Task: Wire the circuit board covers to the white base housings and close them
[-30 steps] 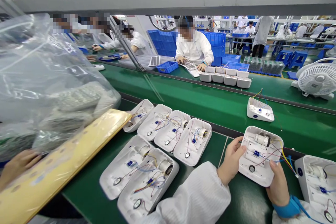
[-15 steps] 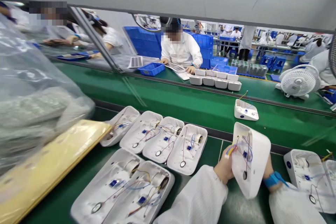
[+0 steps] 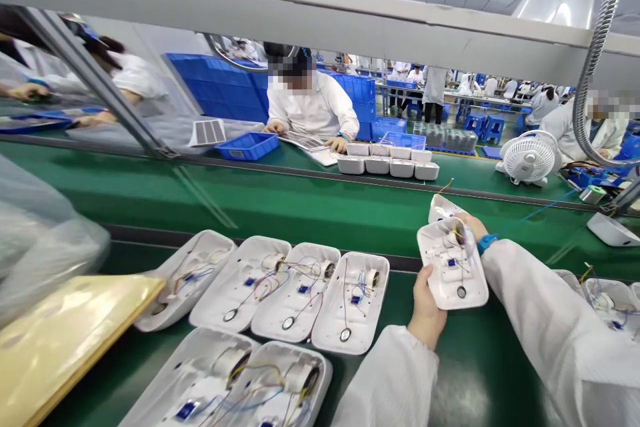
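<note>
In my left hand (image 3: 427,303) is a white plastic housing (image 3: 473,280), gripped by its left side and tilted so its inside faces me. Inside it are thin coloured wires, a small blue part (image 3: 452,262) and a round silver-rimmed disc (image 3: 461,292). My right hand (image 3: 475,225), with a blue band at the wrist, reaches behind it to a second white housing (image 3: 440,205) on the green belt. The fingers are at that housing's edge, partly hidden by the held one.
Several similar open housings (image 3: 350,310) stand in rows on the left of the bench. A yellow sheet stack (image 3: 75,340) and clear plastic bag (image 3: 45,227) lie far left. More housings (image 3: 613,303) sit at right. Across the belt are a co-worker (image 3: 313,107), blue tray (image 3: 249,146) and white fan (image 3: 531,157).
My right hand has left the held housing and reached forward to the one on the belt. My left hand keeps the housing, now turned with its inside towards me. The view has shifted right.
</note>
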Motion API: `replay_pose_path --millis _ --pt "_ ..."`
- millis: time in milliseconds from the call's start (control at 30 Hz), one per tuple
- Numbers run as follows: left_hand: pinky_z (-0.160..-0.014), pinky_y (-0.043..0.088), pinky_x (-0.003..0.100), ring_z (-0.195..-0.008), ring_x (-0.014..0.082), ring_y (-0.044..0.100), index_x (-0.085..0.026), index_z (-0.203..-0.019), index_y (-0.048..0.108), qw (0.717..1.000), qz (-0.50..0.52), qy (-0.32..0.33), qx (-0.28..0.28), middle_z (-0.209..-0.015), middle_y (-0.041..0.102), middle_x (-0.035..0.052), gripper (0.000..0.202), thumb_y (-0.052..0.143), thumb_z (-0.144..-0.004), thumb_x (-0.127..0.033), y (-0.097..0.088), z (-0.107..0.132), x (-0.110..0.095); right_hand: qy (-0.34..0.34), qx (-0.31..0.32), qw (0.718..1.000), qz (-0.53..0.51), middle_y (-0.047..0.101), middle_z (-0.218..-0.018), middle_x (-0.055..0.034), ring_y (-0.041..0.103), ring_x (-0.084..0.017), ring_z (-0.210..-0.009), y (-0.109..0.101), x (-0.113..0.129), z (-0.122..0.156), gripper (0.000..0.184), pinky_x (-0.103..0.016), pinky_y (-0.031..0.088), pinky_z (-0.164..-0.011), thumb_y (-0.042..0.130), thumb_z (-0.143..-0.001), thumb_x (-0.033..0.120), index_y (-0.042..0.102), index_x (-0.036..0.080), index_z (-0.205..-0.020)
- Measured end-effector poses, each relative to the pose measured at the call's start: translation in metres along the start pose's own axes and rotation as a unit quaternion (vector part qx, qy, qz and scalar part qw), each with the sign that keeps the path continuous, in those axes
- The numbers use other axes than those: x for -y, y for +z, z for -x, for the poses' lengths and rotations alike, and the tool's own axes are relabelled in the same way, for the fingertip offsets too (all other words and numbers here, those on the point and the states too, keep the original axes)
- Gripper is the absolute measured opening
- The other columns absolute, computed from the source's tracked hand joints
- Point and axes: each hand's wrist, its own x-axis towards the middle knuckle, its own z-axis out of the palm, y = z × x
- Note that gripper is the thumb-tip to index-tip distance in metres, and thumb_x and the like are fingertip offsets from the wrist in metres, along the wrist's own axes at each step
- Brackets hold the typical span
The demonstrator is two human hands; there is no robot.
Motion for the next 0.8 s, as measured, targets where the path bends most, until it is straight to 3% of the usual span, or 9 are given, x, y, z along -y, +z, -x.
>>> replay_pose_path --millis 100,233,367,467,533,600,733,767,800 --pt "-0.092 0.053 0.040 -0.103 0.0318 0.069 -0.010 -0.097 0.070 0.993 -0.027 0.093 -0.070 -0.100 0.074 0.0134 0.035 0.067 -0.070 -0.032 -0.004 -0.009 -0.007 0.042 -0.032 0.999 -0.013 0.069 -0.082 -0.0044 0.063 -0.017 -0.075 -0.012 -0.003 0.023 0.011 -0.025 0.043 -0.067 0.062 -0.083 0.025 0.064 0.016 -0.088" --pt "-0.084 0.055 0.035 -0.096 0.0278 0.070 -0.012 -0.097 0.069 0.959 -0.172 0.201 -0.099 -0.096 0.073 0.0111 0.031 0.068 -0.071 -0.028 -0.008 -0.017 -0.017 0.102 -0.073 0.992 -0.034 0.066 -0.078 -0.0030 0.061 -0.019 -0.069 -0.023 0.003 0.094 0.011 -0.027 0.040 -0.062 0.053 -0.085 0.027 0.058 0.019 -0.091" --pt "-0.082 0.054 0.031 -0.095 0.0233 0.068 -0.012 -0.115 0.065 0.931 -0.282 0.203 -0.112 -0.107 0.072 0.0116 0.045 0.065 -0.072 -0.025 -0.006 -0.018 -0.023 0.125 -0.070 0.989 -0.045 0.064 -0.079 -0.0046 0.060 -0.020 -0.071 -0.020 0.025 0.161 0.011 -0.030 0.042 -0.065 0.049 -0.090 0.030 0.054 0.020 -0.087" --pt "-0.085 0.053 0.034 -0.096 0.0238 0.067 -0.015 -0.135 0.055 0.892 -0.399 0.180 -0.112 -0.111 0.070 0.0113 0.065 0.064 -0.071 -0.024 -0.009 -0.019 -0.030 0.144 -0.049 0.988 -0.039 0.066 -0.090 -0.0093 0.063 -0.021 -0.082 -0.013 0.042 0.173 0.021 -0.030 0.044 -0.073 0.039 -0.098 0.029 0.056 0.018 -0.094" --pt "-0.091 0.051 0.037 -0.102 0.0261 0.066 -0.015 -0.132 0.059 0.856 -0.481 0.162 -0.097 -0.116 0.069 0.0118 0.062 0.062 -0.072 -0.028 -0.016 -0.022 -0.037 0.146 -0.027 0.988 -0.045 0.069 -0.092 -0.0070 0.065 -0.018 -0.085 -0.009 0.047 0.165 0.023 -0.027 0.046 -0.075 0.038 -0.100 0.030 0.058 0.019 -0.097" --pt "-0.097 0.048 0.041 -0.109 0.0290 0.063 -0.016 -0.124 0.065 0.801 -0.568 0.164 -0.097 -0.118 0.068 0.0116 0.054 0.059 -0.073 -0.032 -0.025 -0.026 -0.046 0.144 0.004 0.989 -0.042 0.071 -0.088 -0.0054 0.067 -0.019 -0.081 -0.007 0.049 0.152 0.022 -0.027 0.047 -0.072 0.049 -0.097 0.037 0.062 0.019 -0.097" --pt "-0.105 0.039 0.052 -0.116 0.0375 0.056 -0.016 -0.093 0.074 0.642 -0.732 0.217 -0.074 -0.113 0.068 0.0148 0.036 0.058 -0.070 -0.038 -0.035 -0.036 -0.064 0.169 0.047 0.985 -0.007 0.073 -0.083 -0.0107 0.070 -0.026 -0.077 -0.011 0.054 0.130 0.027 -0.032 0.048 -0.067 0.055 -0.090 0.039 0.067 0.015 -0.094" --pt "-0.107 0.036 0.053 -0.118 0.0387 0.055 -0.016 -0.085 0.074 0.620 -0.746 0.235 -0.067 -0.114 0.067 0.0157 0.032 0.059 -0.070 -0.039 -0.036 -0.037 -0.066 0.172 0.056 0.984 0.000 0.074 -0.084 -0.0113 0.070 -0.027 -0.078 -0.013 0.056 0.127 0.028 -0.032 0.048 -0.067 0.054 -0.090 0.039 0.067 0.014 -0.094" --pt "-0.109 0.034 0.053 -0.120 0.0392 0.053 -0.016 -0.079 0.073 0.616 -0.745 0.247 -0.067 -0.115 0.066 0.0162 0.030 0.059 -0.070 -0.042 -0.035 -0.038 -0.067 0.172 0.065 0.983 0.006 0.074 -0.086 -0.0110 0.070 -0.027 -0.079 -0.015 0.057 0.125 0.029 -0.033 0.048 -0.067 0.052 -0.091 0.038 0.068 0.014 -0.095"
